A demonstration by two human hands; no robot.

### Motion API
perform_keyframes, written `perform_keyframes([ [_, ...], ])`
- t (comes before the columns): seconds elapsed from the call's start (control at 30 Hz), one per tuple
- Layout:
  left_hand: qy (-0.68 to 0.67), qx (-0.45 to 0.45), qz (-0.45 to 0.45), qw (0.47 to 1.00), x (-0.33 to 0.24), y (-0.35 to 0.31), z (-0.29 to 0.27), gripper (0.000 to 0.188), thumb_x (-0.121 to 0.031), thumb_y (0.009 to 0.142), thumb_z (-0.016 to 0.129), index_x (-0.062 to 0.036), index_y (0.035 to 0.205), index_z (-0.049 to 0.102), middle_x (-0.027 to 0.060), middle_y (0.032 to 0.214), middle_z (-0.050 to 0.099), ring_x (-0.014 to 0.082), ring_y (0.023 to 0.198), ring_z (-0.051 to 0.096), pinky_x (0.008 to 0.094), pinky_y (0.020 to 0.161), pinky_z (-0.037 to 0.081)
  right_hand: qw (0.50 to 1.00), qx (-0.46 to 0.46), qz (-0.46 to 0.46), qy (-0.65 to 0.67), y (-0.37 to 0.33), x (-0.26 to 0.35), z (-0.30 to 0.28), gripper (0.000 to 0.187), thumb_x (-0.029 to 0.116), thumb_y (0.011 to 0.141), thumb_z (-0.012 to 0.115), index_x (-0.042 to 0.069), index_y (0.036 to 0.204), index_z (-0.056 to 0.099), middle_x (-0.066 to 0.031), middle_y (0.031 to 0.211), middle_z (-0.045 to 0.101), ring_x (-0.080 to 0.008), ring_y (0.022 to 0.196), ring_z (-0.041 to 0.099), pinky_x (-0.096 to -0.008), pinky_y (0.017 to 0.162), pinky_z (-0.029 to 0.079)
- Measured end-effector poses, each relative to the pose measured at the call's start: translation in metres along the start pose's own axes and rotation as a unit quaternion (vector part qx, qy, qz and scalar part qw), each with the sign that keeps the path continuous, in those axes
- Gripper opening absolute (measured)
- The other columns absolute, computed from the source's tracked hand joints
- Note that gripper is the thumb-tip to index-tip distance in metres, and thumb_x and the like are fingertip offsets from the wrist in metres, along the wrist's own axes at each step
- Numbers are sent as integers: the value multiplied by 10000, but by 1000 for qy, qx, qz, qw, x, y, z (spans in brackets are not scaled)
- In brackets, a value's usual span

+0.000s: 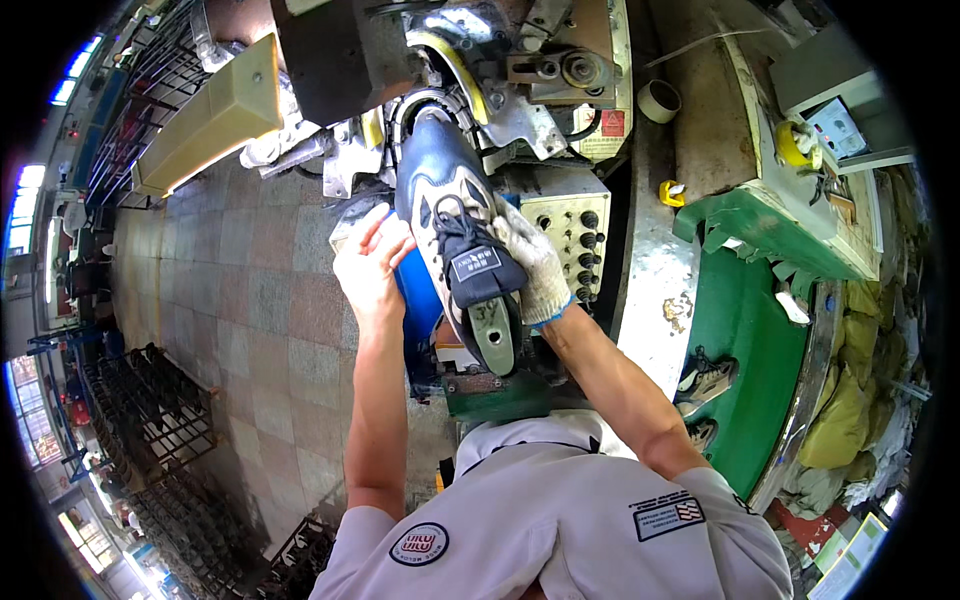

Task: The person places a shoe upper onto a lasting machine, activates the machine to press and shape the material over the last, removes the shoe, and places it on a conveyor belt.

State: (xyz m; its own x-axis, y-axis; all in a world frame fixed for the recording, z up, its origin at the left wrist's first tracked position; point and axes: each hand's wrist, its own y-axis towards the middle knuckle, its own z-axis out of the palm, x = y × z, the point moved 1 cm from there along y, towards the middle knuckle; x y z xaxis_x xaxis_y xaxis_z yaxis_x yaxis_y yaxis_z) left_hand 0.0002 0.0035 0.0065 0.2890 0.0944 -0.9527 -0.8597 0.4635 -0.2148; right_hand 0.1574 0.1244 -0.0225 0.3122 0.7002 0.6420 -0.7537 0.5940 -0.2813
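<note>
A shoe upper point(452, 196), dark blue at the toe with beige and grey panels and black laces, is stretched over a green shoe last point(495, 350). Its toe points away from me into the curved metal jaws of a machine point(425, 100). My right hand point(533, 262), in a whitish knit glove with a blue cuff, grips the upper's right side near the ankle. On the other side, my bare left hand point(374, 262) has its fingers apart beside the upper; whether the fingertips touch it I cannot tell.
A control box point(570, 240) with black knobs stands just right of the shoe. Farther right, a pair of shoes point(708, 380) sits on a green surface point(750, 340), below a bench holding a yellow tape roll point(795, 145). Black racks point(150, 410) stand on the tiled floor at left.
</note>
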Motion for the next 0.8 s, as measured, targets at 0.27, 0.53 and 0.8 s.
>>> perform_keyframes([
  [0.27,-33,1,9,999,21,20,11,405,-98,947,653,89,1300,584,171,1176,692,217,988,706,307,842,586,999,-38,-23,8,39,2,23,410,189,969,687,-1,1325,616,-74,1211,694,-142,1031,655,-292,915,523],
  [0.53,-97,69,-179,977,64,9,14,454,-427,1065,480,-41,1061,720,21,922,724,115,786,669,284,714,527,996,-69,-54,-19,47,-21,10,393,173,968,689,-17,1309,639,-85,1181,706,-150,1022,655,-291,901,524],
  [0.8,-24,105,-154,982,59,29,1,414,-384,1070,498,-38,1033,723,-7,881,693,75,735,599,253,673,474,988,-63,-136,-33,53,-48,7,399,189,996,667,-20,1333,624,-79,1203,698,-140,1026,653,-278,910,522],
])
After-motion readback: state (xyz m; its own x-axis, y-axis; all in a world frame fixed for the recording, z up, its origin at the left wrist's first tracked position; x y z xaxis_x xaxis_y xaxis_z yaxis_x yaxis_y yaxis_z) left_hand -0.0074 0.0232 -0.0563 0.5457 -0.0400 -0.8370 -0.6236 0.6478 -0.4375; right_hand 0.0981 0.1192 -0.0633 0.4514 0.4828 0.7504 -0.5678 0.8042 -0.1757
